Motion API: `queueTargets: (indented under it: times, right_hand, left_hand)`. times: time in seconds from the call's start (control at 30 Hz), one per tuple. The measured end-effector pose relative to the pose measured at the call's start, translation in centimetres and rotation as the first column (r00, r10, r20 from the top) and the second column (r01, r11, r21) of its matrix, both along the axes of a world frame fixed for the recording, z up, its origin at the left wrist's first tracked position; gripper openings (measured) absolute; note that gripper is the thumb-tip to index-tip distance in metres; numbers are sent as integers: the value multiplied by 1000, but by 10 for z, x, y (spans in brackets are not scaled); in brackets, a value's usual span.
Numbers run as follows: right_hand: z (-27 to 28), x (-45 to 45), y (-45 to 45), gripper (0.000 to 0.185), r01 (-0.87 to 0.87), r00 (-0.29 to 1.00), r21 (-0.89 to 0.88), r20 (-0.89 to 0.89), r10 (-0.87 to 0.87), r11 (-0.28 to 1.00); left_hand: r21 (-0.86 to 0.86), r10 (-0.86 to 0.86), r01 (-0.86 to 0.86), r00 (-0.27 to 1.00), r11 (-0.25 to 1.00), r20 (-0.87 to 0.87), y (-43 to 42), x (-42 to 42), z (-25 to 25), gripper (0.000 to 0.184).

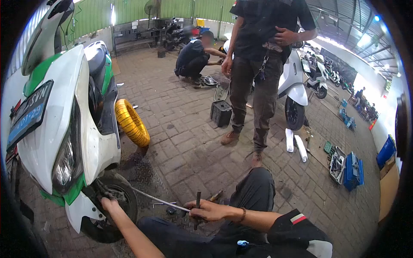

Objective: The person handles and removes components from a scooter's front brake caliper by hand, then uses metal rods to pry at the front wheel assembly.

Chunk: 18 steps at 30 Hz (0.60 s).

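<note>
A white and green scooter (pixel 64 129) stands at the left, its front wheel (pixel 127 215) low beside my legs. My left hand (pixel 110 204) reaches to the dark parts at the wheel's hub; its fingertips are hidden there. A long metal bar (pixel 157 199) runs from near the wheel to my right hand (pixel 209 210). The fingers of my right hand are wrapped round the bar's handle end, where a short dark crosspiece (pixel 198 198) sticks up. Small tools (pixel 171 210) lie on the ground below the bar.
A person (pixel 266 51) stands in front of me; another person (pixel 193 56) squats farther back. A yellow-wrapped tyre (pixel 132 123) is behind the scooter, a black crate (pixel 221 114) near mid-floor. Blue toolbox (pixel 353 171) and open tool case (pixel 337 164) lie right.
</note>
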State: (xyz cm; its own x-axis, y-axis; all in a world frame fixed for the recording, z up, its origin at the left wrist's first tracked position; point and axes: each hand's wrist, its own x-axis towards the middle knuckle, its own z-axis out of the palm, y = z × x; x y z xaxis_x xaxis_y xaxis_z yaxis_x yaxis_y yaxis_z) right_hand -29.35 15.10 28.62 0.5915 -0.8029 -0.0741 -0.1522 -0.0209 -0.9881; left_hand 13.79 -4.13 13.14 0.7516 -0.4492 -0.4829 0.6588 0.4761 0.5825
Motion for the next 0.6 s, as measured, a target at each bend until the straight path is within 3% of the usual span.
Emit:
queueTargets:
  times: [0.1,0.27,0.33,0.47,0.6]
  right_hand:
    - [14,2,3,40,-29,999,44,20,28,999]
    - [24,-2,9,39,8,999,55,-36,-6,998]
    - [16,-2,9,39,13,1000,-120,17,-11,993]
    - [17,0,12,39,6,1000,-51,5,-6,999]
    - [9,19,6,35,13,999,-127,45,-7,992]
  left_hand:
    - [184,31,-36,999,982,28,0,-4,5,52]
    - [350,14,-41,997,936,78,1,-23,37,52]
    - [393,10,-43,996,918,86,4,-29,49,53]
    - [416,3,-45,995,908,101,11,-33,56,53]
    - [419,9,-57,993,906,117,18,-36,62,54]
